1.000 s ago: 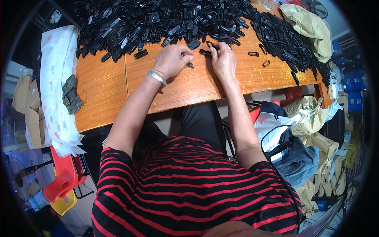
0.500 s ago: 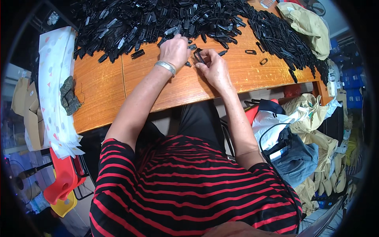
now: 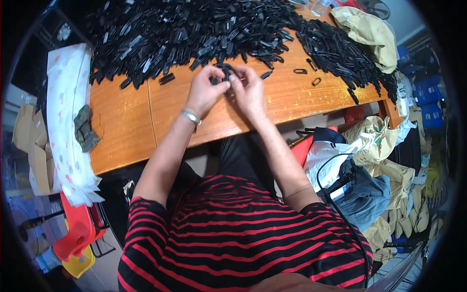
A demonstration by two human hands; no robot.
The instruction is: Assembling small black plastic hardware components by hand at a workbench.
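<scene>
My left hand (image 3: 204, 91), with a metal bracelet (image 3: 190, 117) at its wrist, meets my right hand (image 3: 249, 91) over the wooden table (image 3: 194, 127). Between them they grip a small black plastic piece (image 3: 225, 68), fingers pinched round it; fingers and blur hide its exact shape. Just beyond lies a big heap of black plastic pieces (image 3: 194, 31), long and narrow. On the right runs a second pile of thin black pieces (image 3: 335, 51). Two small oblong black frames (image 3: 300, 71) lie loose beside that pile, and one loose black piece (image 3: 167, 78) rests left of my hands.
White patterned sheeting (image 3: 68, 117) hangs over the table's left end, with a dark cloth (image 3: 85, 129) on it. Past the right pile sits a beige sack (image 3: 367, 34). Below stand a red chair (image 3: 78, 233) at left and several bags (image 3: 372, 141) at right.
My left hand has drawn back from the heap, and my right hand has moved left to meet it. Both now hold the black piece together. The view has shifted slightly.
</scene>
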